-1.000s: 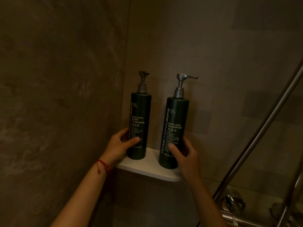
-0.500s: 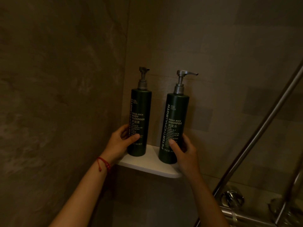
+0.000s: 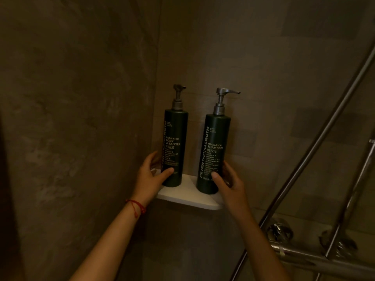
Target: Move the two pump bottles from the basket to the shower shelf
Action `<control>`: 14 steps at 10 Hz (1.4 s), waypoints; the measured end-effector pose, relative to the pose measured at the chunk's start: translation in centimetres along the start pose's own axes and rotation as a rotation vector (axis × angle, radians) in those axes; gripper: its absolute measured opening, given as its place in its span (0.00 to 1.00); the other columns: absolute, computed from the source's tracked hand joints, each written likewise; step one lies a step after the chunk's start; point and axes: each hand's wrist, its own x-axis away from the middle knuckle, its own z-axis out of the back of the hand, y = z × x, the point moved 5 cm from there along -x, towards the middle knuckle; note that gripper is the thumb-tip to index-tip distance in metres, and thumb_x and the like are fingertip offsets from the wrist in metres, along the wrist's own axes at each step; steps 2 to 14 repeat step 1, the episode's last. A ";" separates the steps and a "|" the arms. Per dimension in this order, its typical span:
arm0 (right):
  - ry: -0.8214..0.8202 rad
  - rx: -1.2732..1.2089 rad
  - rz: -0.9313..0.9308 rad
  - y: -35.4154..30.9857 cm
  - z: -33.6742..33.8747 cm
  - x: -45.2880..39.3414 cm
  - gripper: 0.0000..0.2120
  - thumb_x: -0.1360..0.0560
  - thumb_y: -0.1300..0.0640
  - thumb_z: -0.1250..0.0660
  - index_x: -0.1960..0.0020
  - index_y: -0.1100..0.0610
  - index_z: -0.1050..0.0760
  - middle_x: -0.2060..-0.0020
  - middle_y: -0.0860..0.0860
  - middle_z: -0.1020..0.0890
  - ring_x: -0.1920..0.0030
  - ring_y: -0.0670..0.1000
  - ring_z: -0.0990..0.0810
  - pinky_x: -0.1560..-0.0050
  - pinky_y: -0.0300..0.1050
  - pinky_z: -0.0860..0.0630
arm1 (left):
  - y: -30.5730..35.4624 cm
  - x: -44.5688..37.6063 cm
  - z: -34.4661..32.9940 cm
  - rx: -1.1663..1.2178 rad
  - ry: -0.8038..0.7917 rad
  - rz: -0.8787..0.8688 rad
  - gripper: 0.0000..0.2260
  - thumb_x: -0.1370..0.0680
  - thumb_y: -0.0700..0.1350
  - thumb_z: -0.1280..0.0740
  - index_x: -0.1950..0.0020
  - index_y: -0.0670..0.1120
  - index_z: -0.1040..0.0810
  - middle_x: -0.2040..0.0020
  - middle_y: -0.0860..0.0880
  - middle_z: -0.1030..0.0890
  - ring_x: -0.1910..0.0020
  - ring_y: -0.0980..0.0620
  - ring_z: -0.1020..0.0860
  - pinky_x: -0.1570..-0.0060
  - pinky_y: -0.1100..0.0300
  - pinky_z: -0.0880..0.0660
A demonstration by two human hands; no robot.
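Head view: left hand point(image 3: 149, 175) grip wraps cylindrical body cleanser bottle point(image 3: 175, 149); right hand point(image 3: 229, 182), seemingly, shampoo bottle point(image 3: 215, 155); white shelf point(image 3: 182, 196).

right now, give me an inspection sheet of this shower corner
surface: white corner shelf, both bottles standing on it
job's things: body cleanser bottle upright at left; shampoo bottle upright at right, apart from the other; basket not in view
clutter: nothing seen
grippers: left hand wrapped round the cleanser's lower part; right hand round the shampoo's lower part
cables: nothing seen
surroundings: dim tiled walls; metal shower rail and fittings at right; red wrist cord on left arm
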 end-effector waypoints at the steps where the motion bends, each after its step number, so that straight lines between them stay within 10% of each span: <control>1: 0.053 0.053 -0.015 -0.3 0.7 1.6 0.27 0.26 0.53 0.37 0.29 0.51 0.39 0.34 0.48 0.28 0.42 0.42 0.26 0.48 0.31 0.28 | -0.5 1.7 0.4 -0.048 0.051 -0.016 0.27 0.27 0.44 0.33 0.30 0.49 0.38 0.30 0.46 0.33 0.32 0.49 0.34 0.34 0.51 0.35; 14: 0.053 0.053 -0.015 -0.3 0.7 1.6 0.27 0.26 0.53 0.37 0.29 0.51 0.39 0.34 0.48 0.28 0.42 0.42 0.26 0.48 0.31 0.28 | -0.5 1.7 0.4 -0.048 0.051 -0.016 0.27 0.27 0.44 0.33 0.30 0.49 0.38 0.30 0.46 0.33 0.32 0.49 0.34 0.34 0.51 0.35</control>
